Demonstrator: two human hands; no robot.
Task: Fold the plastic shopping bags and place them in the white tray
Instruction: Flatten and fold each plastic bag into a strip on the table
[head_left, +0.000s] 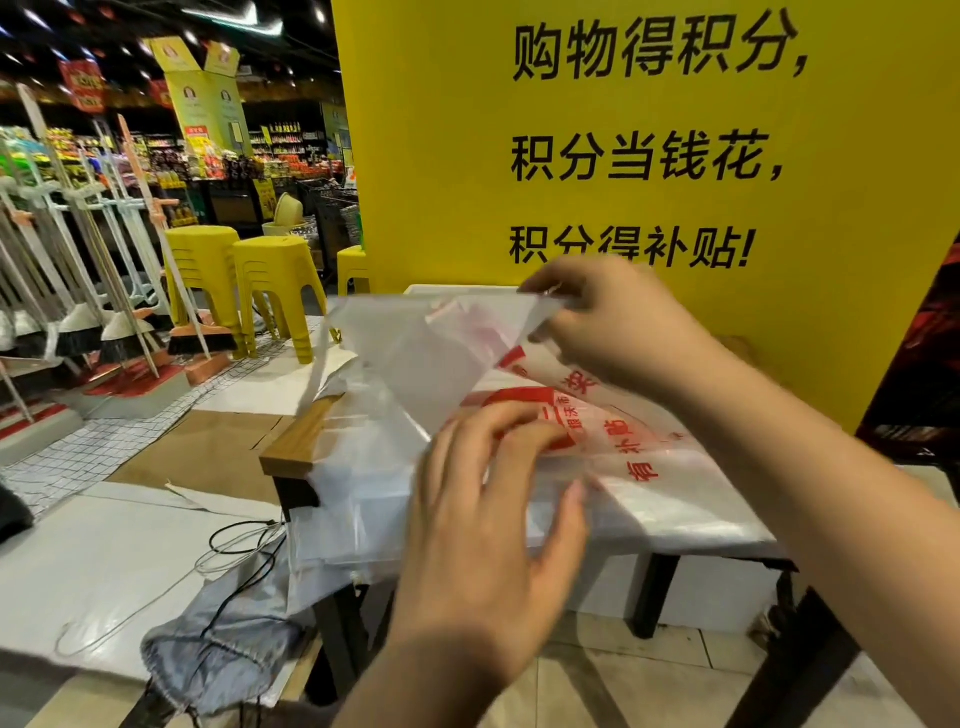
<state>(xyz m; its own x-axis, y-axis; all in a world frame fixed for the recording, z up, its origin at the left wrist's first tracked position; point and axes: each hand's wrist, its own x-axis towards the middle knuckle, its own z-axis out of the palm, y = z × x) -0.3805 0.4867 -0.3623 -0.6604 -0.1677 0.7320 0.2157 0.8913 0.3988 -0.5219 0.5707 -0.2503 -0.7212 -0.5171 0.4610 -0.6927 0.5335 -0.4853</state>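
A translucent plastic shopping bag with red print lies across a small wooden table. My right hand pinches its far corner and holds that flap lifted above the table. My left hand lies spread on the bag near the red logo, fingers fairly straight, pressing it down. More plastic bags hang over the table's left edge. A white tray edge shows behind the lifted flap, mostly hidden.
A big yellow sign board stands right behind the table. Yellow stools and a rack of brooms are at the left. Cables and a grey cloth bag lie on the floor by the table leg.
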